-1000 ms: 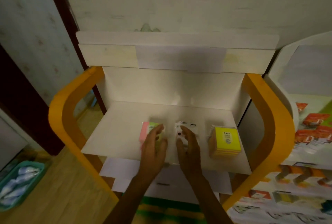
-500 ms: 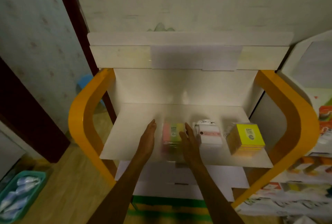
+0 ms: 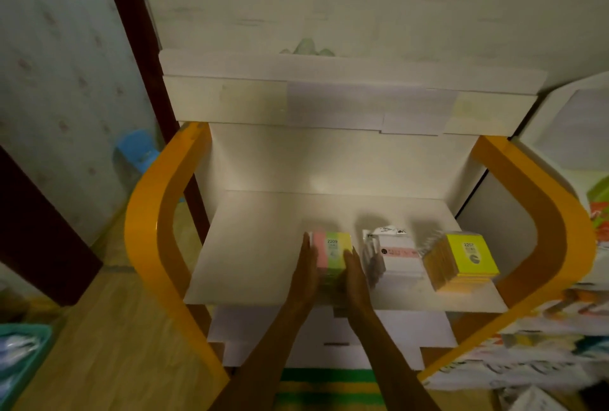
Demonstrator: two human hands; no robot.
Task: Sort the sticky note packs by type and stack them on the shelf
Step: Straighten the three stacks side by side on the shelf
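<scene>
Three separate piles of sticky note packs stand in a row near the front edge of the white shelf board (image 3: 263,246) set between curved orange side panels (image 3: 148,229).

The landmark is the middle pile, a stack of white packs with a pink band (image 3: 397,257). Just to its left stands the stack of striped pink, green and yellow packs marked 2209 (image 3: 331,250). Just to its right, close beside it but apart, stands the stack of plain yellow packs marked 2207 (image 3: 468,257).

The left hand (image 3: 306,269) lies flat against the left side of the striped stack and the right hand (image 3: 354,274) flat against its right side. The grip here is two straight-fingered palms pressing inward on the stack, not curled round it.

Sorting looks largely done: each pile shows only one kind of pack, and all three sit on the shelf. What seems left is squaring up the striped stack. Whether more unsorted packs wait elsewhere cannot be told; the items at the far right edge are too blurred to identify.
</scene>
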